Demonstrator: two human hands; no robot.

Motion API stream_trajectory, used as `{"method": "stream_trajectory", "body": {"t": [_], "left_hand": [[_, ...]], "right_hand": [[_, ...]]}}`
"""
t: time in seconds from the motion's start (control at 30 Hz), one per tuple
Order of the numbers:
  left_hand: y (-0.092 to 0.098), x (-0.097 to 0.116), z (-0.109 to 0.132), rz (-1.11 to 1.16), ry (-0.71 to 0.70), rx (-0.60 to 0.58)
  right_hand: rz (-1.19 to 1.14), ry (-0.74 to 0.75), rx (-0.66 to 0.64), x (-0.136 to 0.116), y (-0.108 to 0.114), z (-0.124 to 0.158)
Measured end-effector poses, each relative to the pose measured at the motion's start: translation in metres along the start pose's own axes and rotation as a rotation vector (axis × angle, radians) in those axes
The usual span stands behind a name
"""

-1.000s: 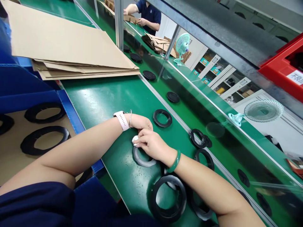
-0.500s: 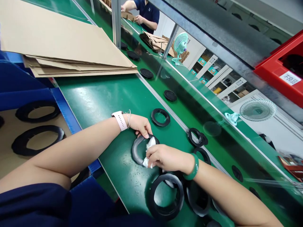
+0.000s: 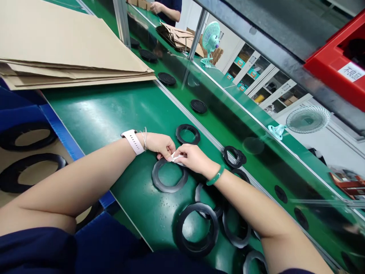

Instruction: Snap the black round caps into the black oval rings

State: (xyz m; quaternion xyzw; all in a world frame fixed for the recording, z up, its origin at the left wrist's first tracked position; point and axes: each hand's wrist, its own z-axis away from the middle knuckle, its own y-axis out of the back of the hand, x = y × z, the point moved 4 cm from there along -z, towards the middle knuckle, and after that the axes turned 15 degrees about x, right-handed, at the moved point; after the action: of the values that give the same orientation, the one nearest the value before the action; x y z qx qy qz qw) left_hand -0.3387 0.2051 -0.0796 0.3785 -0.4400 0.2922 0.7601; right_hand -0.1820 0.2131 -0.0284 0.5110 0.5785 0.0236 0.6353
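Observation:
A black ring (image 3: 170, 188) lies on the green tabletop, its upper edge under both hands. My left hand (image 3: 160, 145) pinches the far edge of this ring, thumb on top. Close against it, my right hand (image 3: 194, 158) is closed on a white cloth (image 3: 177, 158), pressed to the ring's upper rim beside the left fingertips. Another black ring (image 3: 188, 134) rests just beyond the hands. Nearer my body, a larger-looking black ring (image 3: 196, 249) lies among several others, partly overlapping and partly hidden under my right forearm.
Cardboard sheets (image 3: 71, 45) are stacked at the upper left. A blue bin (image 3: 54, 118) with black rings stands at the left. Black discs (image 3: 199, 106) lie on the green conveyor (image 3: 182, 97) behind a metal rail. A red bin (image 3: 339, 57) hangs upper right. A co-worker's arm (image 3: 169, 13) shows far back.
My right hand and the cloth have moved from the ring's right side up to its far edge, next to my left hand. The whole view has shifted slightly.

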Motion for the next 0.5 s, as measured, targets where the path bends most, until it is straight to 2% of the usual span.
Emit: {"method": "stream_trajectory", "body": {"t": [0.13, 0.23, 0.37, 0.5], "left_hand": [[0.0, 0.001, 0.0, 0.0, 0.007, -0.013], [-0.001, 0.003, 0.001, 0.003, 0.007, -0.015], [-0.001, 0.001, 0.001, 0.015, 0.02, 0.008], [0.0, -0.001, -0.001, 0.013, 0.039, 0.029]], "right_hand": [[-0.095, -0.127, -0.032, 0.007, 0.0, 0.023], [-0.107, -0.126, -0.055, 0.001, 0.008, 0.046], [-0.045, 0.012, -0.11, -0.019, 0.005, 0.062], [0.057, 0.201, -0.225, -0.043, -0.014, 0.06]]}}
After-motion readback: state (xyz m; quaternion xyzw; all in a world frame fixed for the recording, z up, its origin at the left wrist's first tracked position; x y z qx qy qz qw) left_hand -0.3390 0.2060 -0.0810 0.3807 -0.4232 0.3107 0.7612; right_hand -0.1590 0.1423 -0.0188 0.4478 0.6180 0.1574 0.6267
